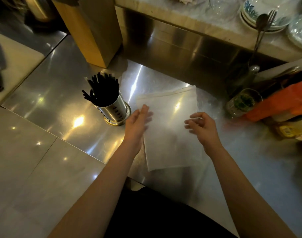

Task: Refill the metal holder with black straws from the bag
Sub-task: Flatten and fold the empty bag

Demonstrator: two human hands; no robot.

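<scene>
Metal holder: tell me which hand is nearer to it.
Left. The left hand is just beside the metal holder, at the left edge of the bag; the right hand is farther off, at the bag's right edge.

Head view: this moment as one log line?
round metal holder: holds black straws; translucent plastic bag: flat; left hand: straight, at bag; right hand: curled over bag

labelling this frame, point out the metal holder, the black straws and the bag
metal holder (116,109): head view, slotted side wall
black straws (103,91): head view, middle of the bundle
bag (169,131): head view, its flat middle
</scene>
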